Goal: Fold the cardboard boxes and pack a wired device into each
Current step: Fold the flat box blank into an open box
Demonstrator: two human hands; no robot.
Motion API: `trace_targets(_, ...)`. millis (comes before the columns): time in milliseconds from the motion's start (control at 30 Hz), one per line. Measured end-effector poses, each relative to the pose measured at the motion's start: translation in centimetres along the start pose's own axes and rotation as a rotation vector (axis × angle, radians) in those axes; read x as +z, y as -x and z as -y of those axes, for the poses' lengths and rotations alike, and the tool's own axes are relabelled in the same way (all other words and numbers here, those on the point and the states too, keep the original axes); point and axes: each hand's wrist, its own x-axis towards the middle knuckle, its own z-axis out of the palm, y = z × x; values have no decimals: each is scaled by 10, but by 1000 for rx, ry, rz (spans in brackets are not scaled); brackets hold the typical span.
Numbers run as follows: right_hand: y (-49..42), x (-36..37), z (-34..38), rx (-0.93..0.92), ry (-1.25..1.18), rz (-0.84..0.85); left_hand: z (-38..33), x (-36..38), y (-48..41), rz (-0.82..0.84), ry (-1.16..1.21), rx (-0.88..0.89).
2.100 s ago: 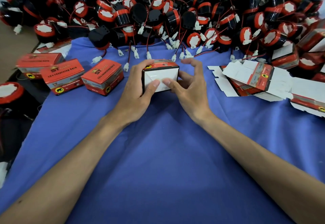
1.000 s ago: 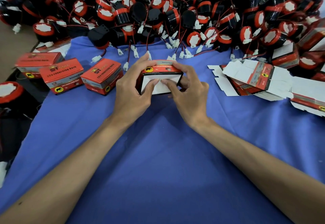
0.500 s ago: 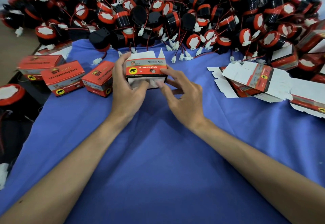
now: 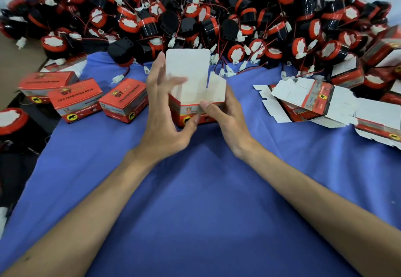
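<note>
At the far left edge a lone red-capped device (image 4: 13, 120) sits off the blue cloth (image 4: 195, 200) that covers the bench. Next come three closed red boxes (image 4: 76, 100) standing in a row on the cloth, close together, printed sides toward the camera. Just right of them is the left hand (image 4: 165, 120), released rather than clenched. Its fingers (image 4: 160, 63) are spread and nearly straight, blurred, reaching up along the left wall and tall flap of the open box (image 4: 191, 111), and its thumb tip is at the box's front face. That box stands upright on the cloth in the middle of the bench. Its white lid flap (image 4: 187, 70) stands straight up at the back and a smaller side flap (image 4: 217, 87) is raised on the right. What lies inside cannot be seen. The right hand (image 4: 225, 118) grasps the box from the right, thumb pressed on the front rim and fingers wrapped behind the right wall. Further right a loose stack of flat box blanks (image 4: 308, 103) lies fanned on the cloth, white insides up. Along the whole back of the bench a heap of wired devices (image 4: 206, 16) is piled, black bodies with red bands, thin red wires and white plugs trailing onto the cloth.
</note>
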Motion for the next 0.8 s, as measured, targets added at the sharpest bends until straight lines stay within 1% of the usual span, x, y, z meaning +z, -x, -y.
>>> trace_targets(33, 0, -1, 1, 4, -23, 20, -1, 0, -1, 4, 81, -48)
trace_targets(100, 0, -1, 1, -39, 32, 38, -3, -2, -3, -18, 229, -195)
trace_targets(233, 4, 0, 0, -191, 159, 9, -2, -1, -5, -93, 313, -449)
trace_targets(333, 4, 1, 2, -255, 141, -31, 2, 1, -6, -58, 321, -586)
trace_targets(433, 4, 1, 2, -268, 168, 24, 8, 1, -7, -4, 409, -676)
trace_targets(500, 5, 0, 0, -230, 190, 61, 8, 2, -3, 18, 356, -656)
trace_targets(567, 7, -1, 1, -198, 213, 83, 7, 2, -2, -6, 266, -562)
trace_targets(633, 7, 0, 3, -181, 244, 89, 7, 1, -3, -19, 225, -470)
trace_targets(733, 7, 5, 6, -146, 294, 30, 8, 2, -1, -12, 189, -379)
trace_targets(800, 7, 6, 6, -113, 355, -10, 8, 3, 2, -6, 167, -373)
